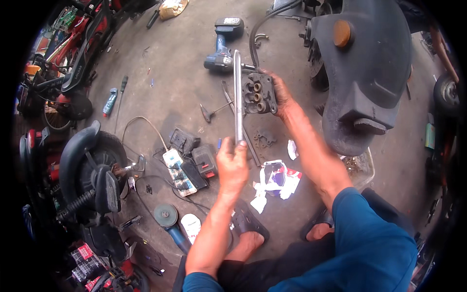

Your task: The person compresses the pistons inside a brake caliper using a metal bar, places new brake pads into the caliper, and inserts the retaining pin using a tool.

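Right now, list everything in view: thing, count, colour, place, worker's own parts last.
Bar: 1, silver, centre
Metal block: 1, grey, right of bar
Power tool: 1, blue, upper centre
T-handled tool: 1, dark, left of bar
Power strip: 1, white, mid-left
Grinder: 1, blue, lower left
Torn packaging: uncounted, mostly white, lower centre
Fender: 1, black, upper right
Reflector: 1, orange, on fender
Large tyre: 1, black, left
Screwdriver: 1, dark, upper left
Bottle: 1, blue, beside screwdriver
Machine parts: many, mixed, left edge
Left hand: 1, bare, gripping bar
Right hand: 1, bare, holding block
Feet: 2, dark-shod, lower centre
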`<state>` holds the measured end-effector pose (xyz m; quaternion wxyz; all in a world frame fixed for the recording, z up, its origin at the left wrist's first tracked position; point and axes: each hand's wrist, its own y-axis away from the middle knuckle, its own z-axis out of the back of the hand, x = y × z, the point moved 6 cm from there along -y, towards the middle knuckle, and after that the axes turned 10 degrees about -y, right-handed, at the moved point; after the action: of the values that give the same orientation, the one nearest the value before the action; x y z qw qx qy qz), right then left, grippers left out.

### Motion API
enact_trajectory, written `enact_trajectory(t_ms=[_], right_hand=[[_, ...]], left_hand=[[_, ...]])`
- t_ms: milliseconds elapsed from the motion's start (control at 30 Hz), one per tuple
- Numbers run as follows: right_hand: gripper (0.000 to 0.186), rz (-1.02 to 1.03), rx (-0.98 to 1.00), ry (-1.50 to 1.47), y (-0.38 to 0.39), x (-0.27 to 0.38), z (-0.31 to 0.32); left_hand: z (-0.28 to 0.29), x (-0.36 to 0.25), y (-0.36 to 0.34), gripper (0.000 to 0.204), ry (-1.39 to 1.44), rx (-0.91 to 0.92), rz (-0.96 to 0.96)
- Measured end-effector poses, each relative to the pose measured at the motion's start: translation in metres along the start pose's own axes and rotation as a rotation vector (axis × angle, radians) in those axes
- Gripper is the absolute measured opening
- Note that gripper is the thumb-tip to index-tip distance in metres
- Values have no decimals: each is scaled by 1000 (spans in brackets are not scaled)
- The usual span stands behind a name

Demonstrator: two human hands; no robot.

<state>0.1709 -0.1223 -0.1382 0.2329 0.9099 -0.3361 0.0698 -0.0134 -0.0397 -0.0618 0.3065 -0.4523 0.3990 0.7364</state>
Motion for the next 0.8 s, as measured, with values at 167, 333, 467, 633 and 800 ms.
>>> enact_trajectory(t_ms=[167, 333, 467, 633, 800], right_hand=[[41, -131, 176, -202, 15, -14, 2], [46, -65, 183, -136, 12, -17, 2], [52, 55, 6, 133, 0, -18, 30], [65, 264, -409, 355, 16, 13, 90], [76, 432, -774, 1029, 36, 5, 114]], left_hand=[[58, -21, -12, 10, -66, -165, -68], [54, 20, -35, 7, 124, 26, 187], [25, 41, -44, 16, 200, 48, 206], [5, 62, -45, 16, 189, 78, 236], [-4, 76, -48, 17, 129, 64, 271]])
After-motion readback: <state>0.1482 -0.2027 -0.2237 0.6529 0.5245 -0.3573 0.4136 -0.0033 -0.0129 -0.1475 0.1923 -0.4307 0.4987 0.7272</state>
